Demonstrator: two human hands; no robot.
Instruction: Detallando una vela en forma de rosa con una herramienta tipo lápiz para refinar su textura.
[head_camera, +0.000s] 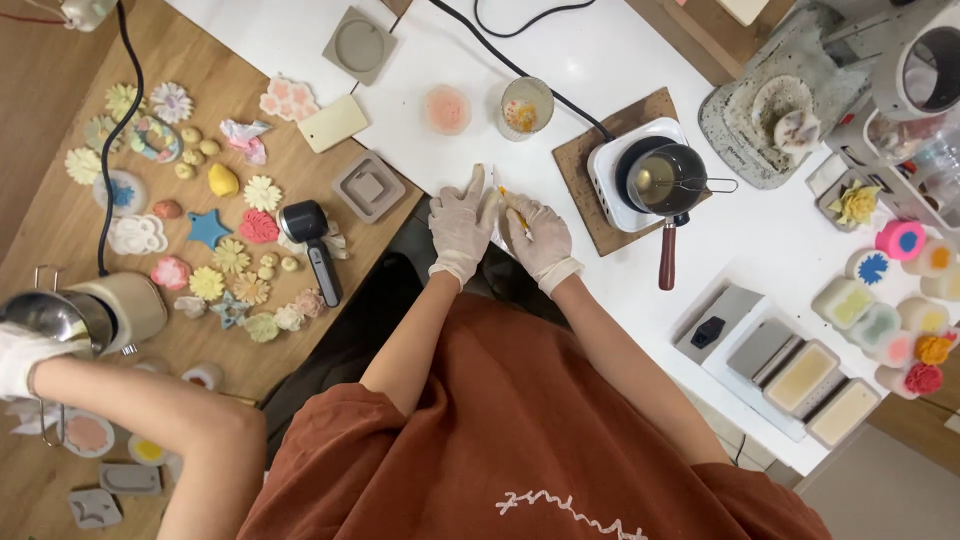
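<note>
Looking straight down from the head camera, a person in a rust-brown shirt works at the edge of a white table (300, 40). Both hands wear thin, pale, wrinkled gloves. The left hand (462, 225) has its fingers closed flat around a small pale piece (492, 205) that it holds upright, while the right hand (540, 240) pinches a thin yellow-orange stick (514, 208) whose tip touches that piece — both sit just over the table's near edge.

Right of the hands, a small dark pot (667, 178) with a reddish wooden handle rests on a white hot plate (610, 185), on a brown mat. Behind the hands stand a clear cup (526, 107) with orange residue and a round pink disc (446, 109).

On the wooden table at left lie many pastel flower shapes (230, 257), matte and waxy, and a blue star (207, 228). At far right — rectangular grey moulds (800, 377) filled with cream wax. Another person's arm (140, 405) crosses the lower left by a metal jug (55, 318).
</note>
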